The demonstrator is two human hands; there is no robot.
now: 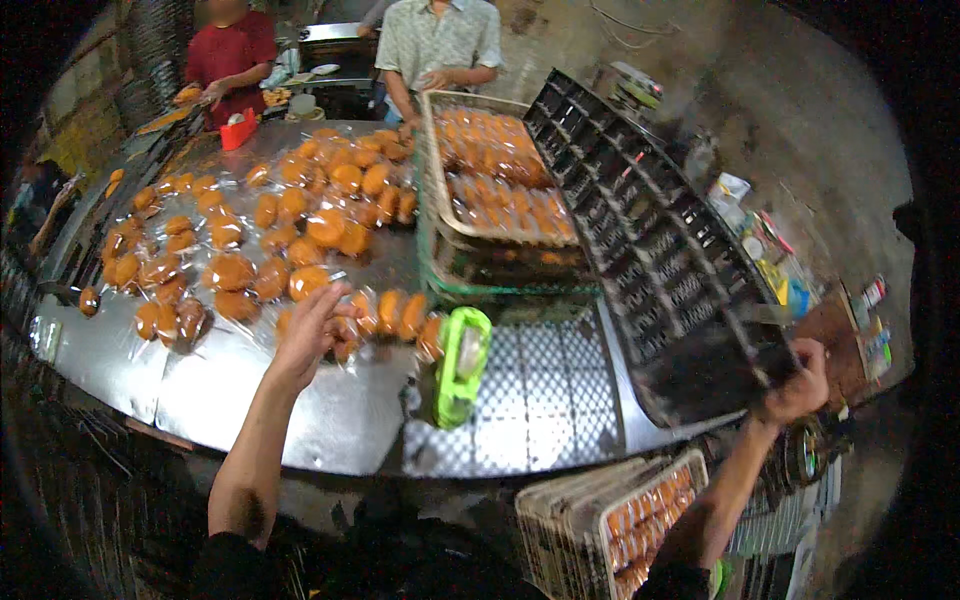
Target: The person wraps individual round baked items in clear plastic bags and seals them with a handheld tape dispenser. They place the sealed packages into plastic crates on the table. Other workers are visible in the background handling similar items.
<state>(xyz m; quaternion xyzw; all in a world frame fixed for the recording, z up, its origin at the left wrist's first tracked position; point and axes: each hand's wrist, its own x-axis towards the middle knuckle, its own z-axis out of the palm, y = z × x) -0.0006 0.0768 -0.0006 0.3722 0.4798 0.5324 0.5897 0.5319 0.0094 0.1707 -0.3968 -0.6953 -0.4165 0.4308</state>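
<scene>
Black crate (655, 250) in curled right fingers (808, 352)

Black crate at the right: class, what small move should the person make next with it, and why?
Perhaps bring the left hand across to help steady the black crate. Only the right hand grips it, at its near end, and the long crate appears tilted. The left hand is over by the bagged buns; whether it holds any is unclear.
</scene>
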